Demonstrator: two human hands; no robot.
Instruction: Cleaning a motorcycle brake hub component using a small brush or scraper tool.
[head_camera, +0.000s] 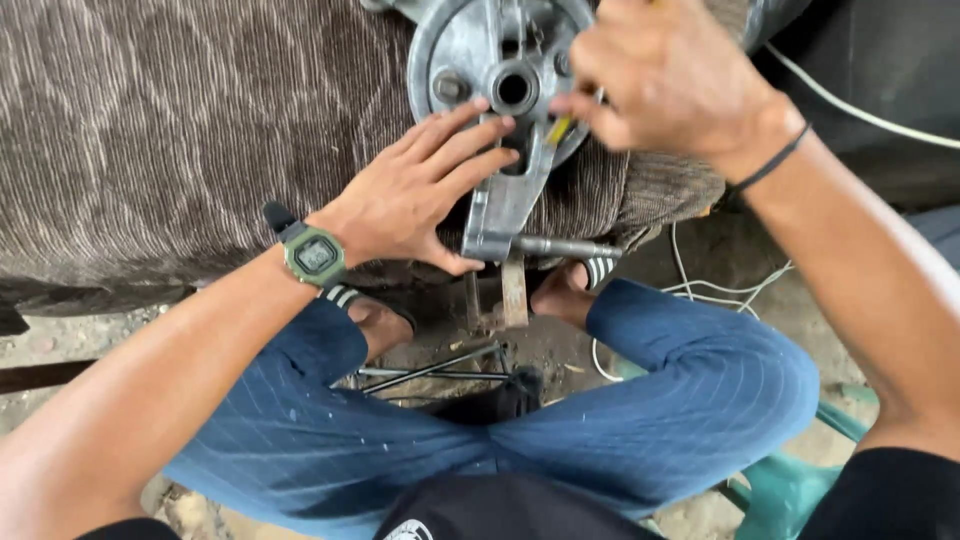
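A round grey metal hub plate (462, 50) with a centre hole and a long arm (505, 205) lies on a brown ribbed cloth (180, 120). My left hand (415, 195), with a green wristwatch, lies flat on the cloth, its fingers pressing the plate's lower edge and the arm. My right hand (665, 75) hovers over the plate's right side and pinches a thin yellow-handled tool (558, 130), whose tip points at the plate. The tool's upper part is hidden in my fist.
A metal rod (560, 246) sticks out at the arm's lower end. My knees in blue trousers (690, 390) are spread below, feet in striped sandals. White cables (720, 290) lie on the dirt floor at right; thin rods (430, 370) lie between my legs.
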